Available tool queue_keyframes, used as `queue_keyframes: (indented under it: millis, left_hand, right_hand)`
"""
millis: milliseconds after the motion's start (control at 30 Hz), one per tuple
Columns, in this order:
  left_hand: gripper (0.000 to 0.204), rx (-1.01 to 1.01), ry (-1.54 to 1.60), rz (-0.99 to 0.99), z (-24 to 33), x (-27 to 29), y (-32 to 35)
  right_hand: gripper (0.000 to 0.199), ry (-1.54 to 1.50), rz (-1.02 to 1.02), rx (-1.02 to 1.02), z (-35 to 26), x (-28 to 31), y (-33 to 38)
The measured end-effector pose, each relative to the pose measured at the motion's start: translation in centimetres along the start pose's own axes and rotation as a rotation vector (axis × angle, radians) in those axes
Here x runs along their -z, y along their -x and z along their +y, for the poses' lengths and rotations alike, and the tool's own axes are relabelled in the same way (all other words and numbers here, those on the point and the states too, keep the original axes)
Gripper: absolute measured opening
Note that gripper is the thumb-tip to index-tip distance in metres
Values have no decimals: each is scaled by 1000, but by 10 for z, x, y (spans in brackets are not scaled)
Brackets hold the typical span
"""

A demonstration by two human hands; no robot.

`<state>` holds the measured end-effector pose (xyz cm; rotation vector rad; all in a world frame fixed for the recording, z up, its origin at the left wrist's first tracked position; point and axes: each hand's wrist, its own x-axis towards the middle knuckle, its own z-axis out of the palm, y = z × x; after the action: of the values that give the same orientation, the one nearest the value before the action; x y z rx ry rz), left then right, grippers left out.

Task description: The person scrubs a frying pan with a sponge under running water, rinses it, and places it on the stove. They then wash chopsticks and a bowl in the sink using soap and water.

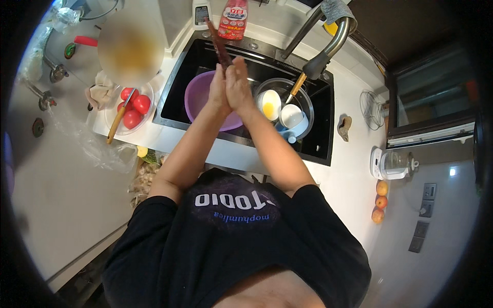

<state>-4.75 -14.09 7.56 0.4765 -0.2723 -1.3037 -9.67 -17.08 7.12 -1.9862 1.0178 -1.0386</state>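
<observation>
Dark red, long and narrow: one strip (pixel 219 47) of undetermined kind, slanting up and to the left above the sink, its lower end enclosed between two hands.

Left hand (pixel 220 92): fingers together, pressed against the strip from its left side. Right hand (pixel 237 84): laid against the left from the other side, fingers likewise together, the two clamped on the strip's lower end; exact placement of the fingertips cannot be told.

Black sink (pixel 321 118), set into a white counter; contents as follows. Purple basin (pixel 193 105), round, on the left side, partly beneath the hands and forearms. Metal pot (pixel 277 84), round, on the right, holding a white bowl (pixel 275 98) with yellow inside and a second, smaller white vessel (pixel 291 116). Light blue piece with a stubby handle (pixel 300 127), beside the smaller vessel. Wooden-handled utensil (pixel 296 88), leaning in the pot.

Metal tap (pixel 340 40), curved, above the sink's far right. Red bottle (pixel 234 20) and white bottle (pixel 202 15), standing behind the far edge.

Left of the sink: clear dish (pixel 110 117) of red tomatoes (pixel 141 104), a wooden-handled knife (pixel 117 123) lying across it. Right: glass kettle (pixel 395 165), near three orange-coloured fruits (pixel 380 201) in a row.
</observation>
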Motion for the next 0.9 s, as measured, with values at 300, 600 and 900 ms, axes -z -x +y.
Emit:
queue_keyframes:
  millis: [300, 600, 900]
  left_hand:
    - [36, 13, -19, 98, -11, 3, 4]
    - [11, -105, 52, 151, 15, 19, -2]
    - [22, -153, 17, 149, 39, 24, -4]
  right_hand:
    - [41, 523, -11, 277, 1, 20, 6]
    - [37, -1562, -114, -542, -13, 63, 5]
    - [18, -1087, 48, -567, 24, 67, 31]
